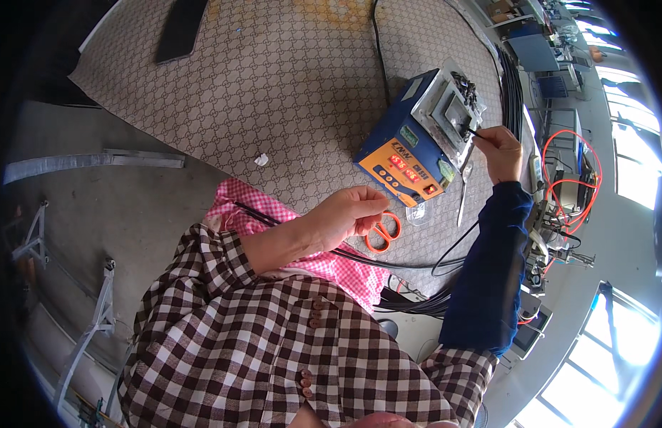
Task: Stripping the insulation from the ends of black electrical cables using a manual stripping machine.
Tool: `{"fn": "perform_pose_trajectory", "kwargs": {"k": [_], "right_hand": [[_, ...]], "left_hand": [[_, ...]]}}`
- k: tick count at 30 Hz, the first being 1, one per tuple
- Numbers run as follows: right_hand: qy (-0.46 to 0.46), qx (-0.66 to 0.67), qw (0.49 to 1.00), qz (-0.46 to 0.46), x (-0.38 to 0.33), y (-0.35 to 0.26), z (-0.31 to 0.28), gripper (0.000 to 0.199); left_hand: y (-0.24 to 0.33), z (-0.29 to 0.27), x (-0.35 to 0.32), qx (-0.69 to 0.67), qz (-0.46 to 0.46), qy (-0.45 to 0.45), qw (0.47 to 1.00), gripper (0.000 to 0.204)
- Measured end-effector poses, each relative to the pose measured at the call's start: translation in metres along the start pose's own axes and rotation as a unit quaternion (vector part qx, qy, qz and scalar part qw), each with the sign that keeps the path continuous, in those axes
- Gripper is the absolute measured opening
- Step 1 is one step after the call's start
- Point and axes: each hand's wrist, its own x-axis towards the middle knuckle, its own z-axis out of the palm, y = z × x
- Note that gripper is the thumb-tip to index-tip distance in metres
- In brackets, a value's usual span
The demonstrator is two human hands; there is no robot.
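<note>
The table (288, 93) spreads wide left of the blue box (425, 148). At the box's top edge, the right hand (500, 151) pinches a thin black thing (474, 133). Below the box, the left hand (351, 212) curls, grip unclear.

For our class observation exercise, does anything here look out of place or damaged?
A small crumpled white scrap lies on the brown-patterned table covering, apart from everything else, like litter. Yellow-orange blotches farther back interrupt the regular print.

Dark stick (476, 133) in right hand (500, 151); machine (396, 127) alongside
</note>
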Motion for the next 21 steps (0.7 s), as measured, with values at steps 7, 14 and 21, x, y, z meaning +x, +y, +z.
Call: {"fn": "perform_pose_trajectory", "kwargs": {"k": [7,14,21], "right_hand": [[-0.003,-0.017,1.0,0.006,0.0008,0.0041,0.0016,0.01],[-0.004,-0.03,1.0,0.01,0.002,0.0043,0.0021,0.01],[0.015,0.016,1.0,0.0,-0.0039,0.0,-0.0007,0.01]], "left_hand": [[0.0014,0.0003,0.001,0.008,-0.009,0.002,1.0,0.015],[0.0016,0.0018,0.0008,0.006,-0.01,0.009,1.0,0.014],[0.0024,0.0014,-0.0006,0.003,-0.006,0.0,1.0,0.013]]}}
